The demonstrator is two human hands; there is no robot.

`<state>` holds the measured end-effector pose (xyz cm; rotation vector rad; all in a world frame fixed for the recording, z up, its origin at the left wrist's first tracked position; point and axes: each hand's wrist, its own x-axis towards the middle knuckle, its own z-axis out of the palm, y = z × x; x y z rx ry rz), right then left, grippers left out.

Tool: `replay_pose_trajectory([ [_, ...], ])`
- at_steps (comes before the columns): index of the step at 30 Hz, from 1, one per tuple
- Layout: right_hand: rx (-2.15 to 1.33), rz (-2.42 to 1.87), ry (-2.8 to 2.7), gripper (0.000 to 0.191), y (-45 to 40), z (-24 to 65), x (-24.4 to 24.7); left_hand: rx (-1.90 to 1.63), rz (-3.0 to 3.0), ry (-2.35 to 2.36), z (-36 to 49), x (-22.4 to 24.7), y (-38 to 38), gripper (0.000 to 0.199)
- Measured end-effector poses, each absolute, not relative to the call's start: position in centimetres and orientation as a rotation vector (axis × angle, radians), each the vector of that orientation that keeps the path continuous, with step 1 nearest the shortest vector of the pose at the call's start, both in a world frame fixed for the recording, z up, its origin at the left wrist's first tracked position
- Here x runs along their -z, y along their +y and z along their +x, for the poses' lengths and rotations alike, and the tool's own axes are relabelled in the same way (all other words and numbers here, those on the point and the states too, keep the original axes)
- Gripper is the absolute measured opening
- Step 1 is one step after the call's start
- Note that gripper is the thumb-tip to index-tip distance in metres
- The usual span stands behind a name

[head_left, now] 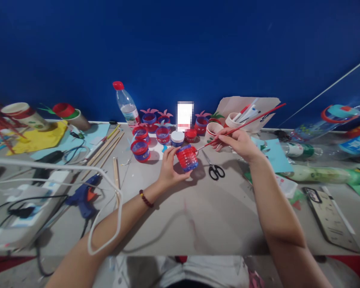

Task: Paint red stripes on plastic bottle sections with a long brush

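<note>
My left hand [169, 171] is closed around a small plastic cup [186, 157] with a red painted middle and blue bands at both ends, tilted on its side above the table. In my right hand [234, 143] is a long red paintbrush [252, 120], pinched near its lower part, with the tip at the cup's right side. Just behind the cup stand a white-lidded paint jar [177, 138] and a small red paint jar [191, 135]. Black-handled scissors [216, 172] lie to the right of the cup.
Several red and blue painted cups [140, 151] stand behind my left hand, near a red-capped bottle [127, 108]. A blue glue gun [85, 196], power strip [27, 224] and looping white cable [120, 196] lie left. A phone [330, 220] and plastic bottles [303, 149] lie right.
</note>
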<state>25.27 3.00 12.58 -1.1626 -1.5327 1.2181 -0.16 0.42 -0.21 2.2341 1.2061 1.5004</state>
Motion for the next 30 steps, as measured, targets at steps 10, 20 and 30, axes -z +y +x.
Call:
replay_pose_trajectory([
  [10, -1.186, -1.085, -1.561, 0.038, 2.3, 24.5, -12.0, -1.506, 2.203, 1.194, 0.0, 0.3, 0.4, 0.084],
  [20, -1.133, -1.100, -1.550, 0.039, 2.2, 24.0, -12.6, -1.510, 2.125, 1.119, 0.0, 0.4, 0.5, 0.082],
  [30, -1.095, -1.093, -1.524, 0.036, 2.2, 24.7, -12.7, -1.490, 2.195, 1.187, -0.1, 0.1, 0.5, 0.083],
])
